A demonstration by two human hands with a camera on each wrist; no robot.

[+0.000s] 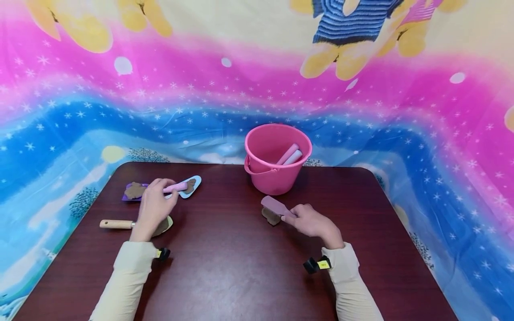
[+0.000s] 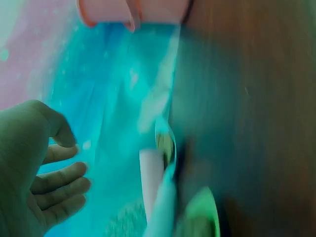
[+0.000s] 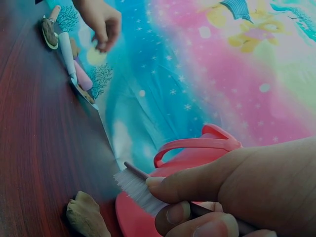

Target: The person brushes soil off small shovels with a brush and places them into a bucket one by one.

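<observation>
My right hand (image 1: 315,223) pinches a mauve brush (image 1: 276,206) by its handle. In the right wrist view its white bristles (image 3: 140,191) show, close beside the pink bucket (image 1: 277,176). A brown lump (image 1: 271,217) lies on the table under the brush head. My left hand (image 1: 155,203) hovers over the tools at the left; in the left wrist view its fingers are loosely bent with nothing between them. Near it lie a light blue trowel (image 1: 195,187) and a purple shovel (image 1: 125,195), each bearing a brown lump, and a pink handle (image 1: 175,187).
A wooden-handled trowel (image 1: 116,224) with a green blade lies partly behind my left wrist. Two handles (image 1: 292,156) lean inside the bucket at the table's back edge. Patterned cloth (image 1: 201,102) hangs round the dark wooden table (image 1: 225,267).
</observation>
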